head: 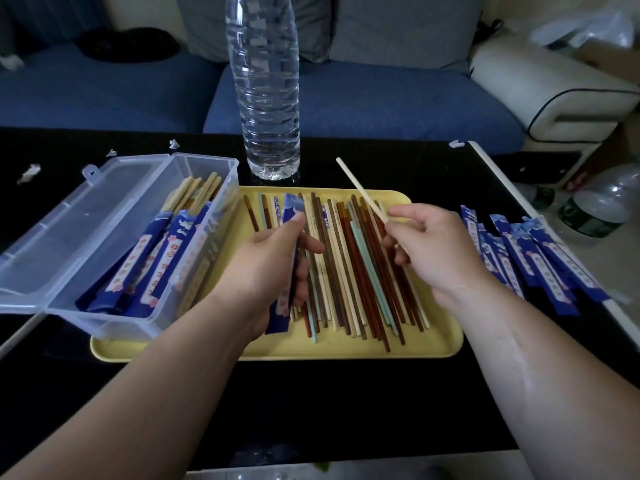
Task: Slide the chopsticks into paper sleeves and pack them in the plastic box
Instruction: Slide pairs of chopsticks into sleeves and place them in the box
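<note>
Head: chopstick [362, 190] over tray rim [398, 196]

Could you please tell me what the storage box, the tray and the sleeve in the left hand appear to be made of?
Storage box: clear, glossy plastic; the sleeved chopsticks show through its walls. Tray: yellow, smooth and matte with a moulded raised rim, probably plastic or melamine. Sleeve in the left hand: it looks like thin blue printed paper, flat and slightly crumpled at the top.
</note>
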